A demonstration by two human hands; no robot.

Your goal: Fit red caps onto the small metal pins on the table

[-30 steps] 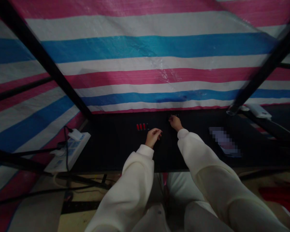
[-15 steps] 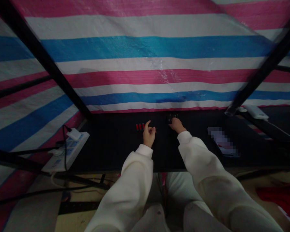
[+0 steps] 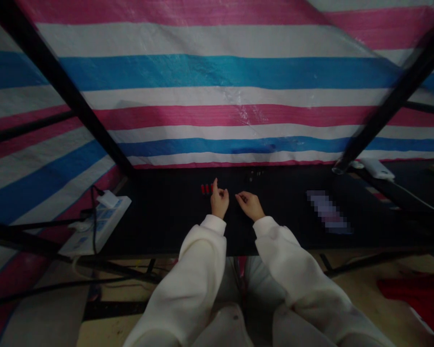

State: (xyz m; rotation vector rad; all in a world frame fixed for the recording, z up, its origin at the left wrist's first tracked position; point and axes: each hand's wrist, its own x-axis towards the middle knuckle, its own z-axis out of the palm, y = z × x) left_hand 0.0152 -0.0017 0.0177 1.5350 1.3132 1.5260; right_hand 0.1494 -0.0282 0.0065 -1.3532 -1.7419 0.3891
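My left hand [image 3: 220, 201] is over the black table, its index finger raised and the other fingers curled in towards the thumb. Whatever sits in that curl is too dark to make out. Just left of it, small red cylindrical pieces [image 3: 203, 189] stand in a short row, partly covered by the index finger. My right hand [image 3: 251, 204] is a little to the right, fingertips pinched together and pointing at the left hand. Anything within the pinch is too small to name. Beyond the right hand lie several tiny metallic-looking parts [image 3: 251, 176] near the table's back.
A white power strip [image 3: 110, 224] with plugs and cables lies at the left. To the right is a phone [image 3: 327, 212], its screen blurred. A white device [image 3: 378, 168] with a cable rests farther right. Black frame posts [image 3: 90, 125] and striped sheeting [image 3: 217, 72] enclose the table [image 3: 159, 217].
My right hand has drawn back from the small parts at the rear, moving left and nearer to my left hand. The left hand keeps almost the same pose. The view has shifted slightly.
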